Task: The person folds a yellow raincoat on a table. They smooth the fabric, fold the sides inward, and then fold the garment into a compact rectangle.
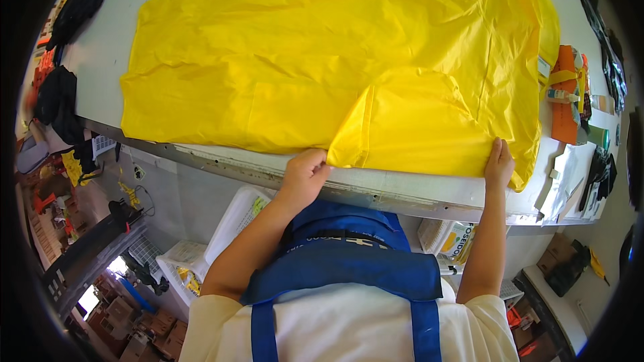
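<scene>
A shiny yellow raincoat point(268, 60) lies spread over the table, creased across its body. One sleeve point(422, 121) is folded over the near right part of it, with its hemmed cuff point(354, 131) toward the left. My left hand point(307, 173) pinches the near corner of that cuff at the table's front edge. Farther right, my right hand point(498, 164) grips the sleeve's near edge, fingers together on top of the fabric. Its thumb is mostly hidden. Between my hands the sleeve's edge runs fairly straight.
The white table point(100, 87) has a worn front edge just before my body. At its right stand an orange box point(565, 110), a small bottle point(562, 96) and papers point(560, 177). Dark cloth point(57, 104) hangs at the left. White bins point(231, 224) stand below the table.
</scene>
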Tool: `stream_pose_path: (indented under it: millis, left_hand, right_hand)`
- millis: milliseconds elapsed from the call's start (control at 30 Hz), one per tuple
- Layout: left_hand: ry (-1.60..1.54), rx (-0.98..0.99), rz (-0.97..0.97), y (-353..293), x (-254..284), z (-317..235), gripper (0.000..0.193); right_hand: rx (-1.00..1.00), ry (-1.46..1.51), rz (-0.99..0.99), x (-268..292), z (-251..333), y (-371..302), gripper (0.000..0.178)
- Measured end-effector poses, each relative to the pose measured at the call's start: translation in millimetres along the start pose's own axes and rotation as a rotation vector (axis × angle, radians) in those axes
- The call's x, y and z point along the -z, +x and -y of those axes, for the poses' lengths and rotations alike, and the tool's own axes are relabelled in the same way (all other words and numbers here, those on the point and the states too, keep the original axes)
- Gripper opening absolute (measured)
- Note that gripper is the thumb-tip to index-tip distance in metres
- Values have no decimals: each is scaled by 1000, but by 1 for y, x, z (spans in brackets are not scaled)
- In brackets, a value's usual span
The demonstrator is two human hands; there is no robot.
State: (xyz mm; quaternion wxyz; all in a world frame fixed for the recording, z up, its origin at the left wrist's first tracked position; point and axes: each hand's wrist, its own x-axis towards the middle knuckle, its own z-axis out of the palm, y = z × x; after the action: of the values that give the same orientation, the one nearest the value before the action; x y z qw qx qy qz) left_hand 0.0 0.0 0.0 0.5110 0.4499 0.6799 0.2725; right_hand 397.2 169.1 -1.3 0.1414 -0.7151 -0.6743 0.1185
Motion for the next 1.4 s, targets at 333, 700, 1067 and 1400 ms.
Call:
stream_pose_path:
  millis: [333, 700, 1067, 1400]
  left_hand:
    - [744, -687, -198, 60, -2, -70, 54]
    - [944, -385, -126, 52, 77, 13, 66]
    - [928, -507, -251, 181, 136, -33, 57]
    - [615, -744, -61, 264, 29, -112, 55]
  right_hand:
    - [277, -147, -137, -3, 53, 4, 35]
    - [509, -345, 209, -56, 87, -39, 56]
    - [541, -312, 301, -43, 94, -29, 53]
    - [274, -79, -334, 20, 49, 379, 66]
